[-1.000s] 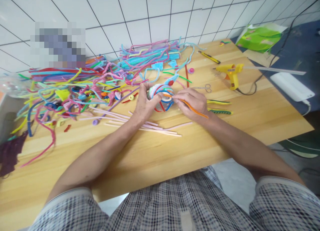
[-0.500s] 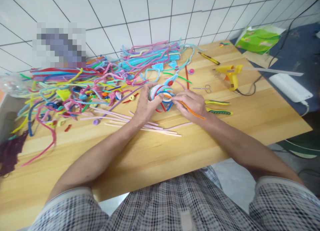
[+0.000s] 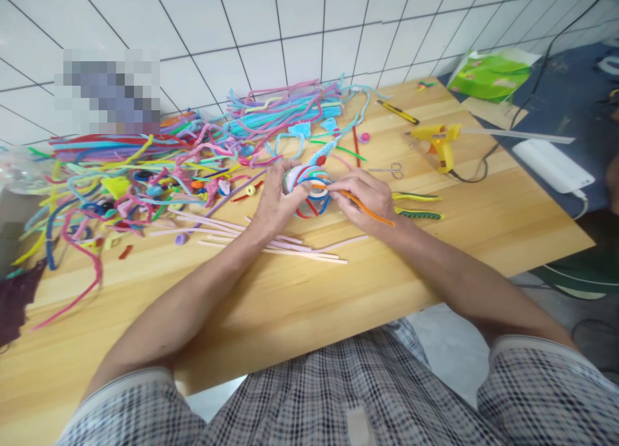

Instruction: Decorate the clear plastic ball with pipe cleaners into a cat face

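My left hand (image 3: pixel 279 198) is closed around the left side of a round craft piece made of coiled pipe cleaners (image 3: pixel 312 175), striped white, red, blue and green. A light-blue pointed part with a red spot rises from its top. My right hand (image 3: pixel 365 198) pinches an orange pipe cleaner (image 3: pixel 365 207) at the right edge of the piece. The strip's loose end runs back over the hand toward the wrist. One stretch of orange lies along the piece near my left thumb. My fingers partly hide the piece's lower side.
Loose pale pink pipe cleaners (image 3: pixel 309 256) lie under my left forearm. A tangled heap of coloured pipe cleaners (image 3: pixel 126 175) covers the left. To the right are yellow-green pliers (image 3: pixel 418 214), scissors (image 3: pixel 389 169), a yellow glue gun (image 3: pixel 440 146) and a utility knife (image 3: pixel 397 112).
The whole view has shifted slightly, so everything sits a little further left. Both hands keep nearly the same hold on the craft piece and the orange pipe cleaner.
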A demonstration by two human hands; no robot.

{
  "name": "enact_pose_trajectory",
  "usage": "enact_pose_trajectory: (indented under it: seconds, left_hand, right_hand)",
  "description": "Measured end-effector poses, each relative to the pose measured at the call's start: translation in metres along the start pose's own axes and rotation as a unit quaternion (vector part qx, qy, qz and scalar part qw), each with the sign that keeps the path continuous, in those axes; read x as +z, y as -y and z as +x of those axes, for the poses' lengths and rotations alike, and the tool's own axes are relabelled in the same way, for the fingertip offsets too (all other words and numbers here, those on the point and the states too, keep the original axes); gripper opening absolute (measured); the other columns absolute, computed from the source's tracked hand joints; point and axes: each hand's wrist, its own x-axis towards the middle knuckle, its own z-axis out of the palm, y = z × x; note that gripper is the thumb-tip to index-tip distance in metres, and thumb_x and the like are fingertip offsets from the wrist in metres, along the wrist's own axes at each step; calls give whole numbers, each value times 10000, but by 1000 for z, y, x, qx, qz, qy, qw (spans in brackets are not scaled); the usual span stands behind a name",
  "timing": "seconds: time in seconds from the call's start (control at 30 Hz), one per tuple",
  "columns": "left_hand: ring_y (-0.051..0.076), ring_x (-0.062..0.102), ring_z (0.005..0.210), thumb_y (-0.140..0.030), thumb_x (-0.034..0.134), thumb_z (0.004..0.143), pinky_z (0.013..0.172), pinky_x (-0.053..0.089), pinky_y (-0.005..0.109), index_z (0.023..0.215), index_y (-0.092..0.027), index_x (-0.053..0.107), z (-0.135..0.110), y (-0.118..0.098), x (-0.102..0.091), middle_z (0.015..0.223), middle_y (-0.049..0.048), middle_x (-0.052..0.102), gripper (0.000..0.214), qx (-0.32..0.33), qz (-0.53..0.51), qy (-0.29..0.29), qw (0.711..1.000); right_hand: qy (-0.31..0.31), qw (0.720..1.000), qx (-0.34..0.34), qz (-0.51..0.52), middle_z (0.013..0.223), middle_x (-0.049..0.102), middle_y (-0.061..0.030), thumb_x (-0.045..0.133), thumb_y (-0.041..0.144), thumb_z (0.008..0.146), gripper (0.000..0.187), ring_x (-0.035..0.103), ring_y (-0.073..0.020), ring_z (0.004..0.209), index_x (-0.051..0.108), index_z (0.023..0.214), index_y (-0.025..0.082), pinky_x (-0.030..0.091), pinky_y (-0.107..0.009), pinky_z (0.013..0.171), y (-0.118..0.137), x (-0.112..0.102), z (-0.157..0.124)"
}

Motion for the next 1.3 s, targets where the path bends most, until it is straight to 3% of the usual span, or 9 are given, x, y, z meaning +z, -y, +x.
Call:
enact_pose_trajectory:
  seconds: [0.23,0.4,0.53,0.6,0.73,0.83,0.93,1.07,1.3]
  left_hand:
    - [291,743,1133,-715,888,923,1082,604,458,1334,-283,683,-2,-9,1,1261,53,796,630,-27,-15,-8,999]
    - [283,744,1096,-780,871,936,1087,608,465,1324,-265,692,-3,-3,3,1215,57,798,669,-29,-23,-41,998]
    - [314,761,1249,-792,880,940,1193,602,484,1425,-259,701,-5,3,9,1368,92,808,743,-15,-44,-63,997]
    - [334,746,1355,-768,890,937,1280,562,505,1465,-274,710,-6,5,12,1450,97,797,745,-8,-49,-71,996]
    - [342,751,1322,-729,868,955,1287,548,527,1432,-248,745,-9,4,17,1405,103,804,688,-8,-45,-71,996]
    - [315,745,1245,-706,869,964,1236,567,490,1407,-232,735,-9,1,19,1332,90,800,662,-12,-44,-85,995]
    - [313,733,1265,-730,883,963,1229,559,476,1399,-234,719,-9,0,20,1342,91,787,680,-8,-47,-90,995]
    - [328,735,1324,-765,874,958,1240,558,500,1420,-246,703,-7,1,18,1391,96,782,716,-11,-44,-63,997]
    - [377,741,1393,-674,1089,707,1263,590,555,1510,-252,620,-5,5,20,1520,143,724,1021,-16,-3,-28,999]
  right_hand:
    - [-63,986,145,54,987,879,-31,782,458,1085,191,805,-233,916,859,1014,298,681,-400,906,5,-6,7]
    - [-105,915,342,187,860,798,10,840,726,995,455,736,-174,746,785,1031,276,625,-303,703,-19,-11,23]
    - [99,833,479,259,709,724,-2,993,615,854,453,627,-140,584,755,845,229,481,-258,516,-41,-45,39]
    - [209,820,494,200,638,684,3,988,543,856,417,553,-127,531,742,760,220,423,-264,495,-47,-70,47]
    - [256,847,458,-92,631,703,-35,808,481,992,411,660,-195,637,694,680,240,527,-323,664,-57,-121,52]
    - [237,786,468,-328,872,848,-160,740,461,1036,350,823,-353,958,752,776,227,620,-445,895,-66,-147,40]
    - [164,722,528,-416,1290,878,-302,808,499,1012,382,822,-474,1269,850,1166,152,645,-560,1050,-77,-161,13]
    - [111,729,506,-447,1577,765,-352,808,525,1015,654,739,-490,1490,758,1493,81,598,-629,1236,-95,-165,-18]
    - [113,767,515,-365,1466,844,-280,792,418,1013,480,789,-444,1426,793,1402,137,608,-570,1238,-120,-156,-7]
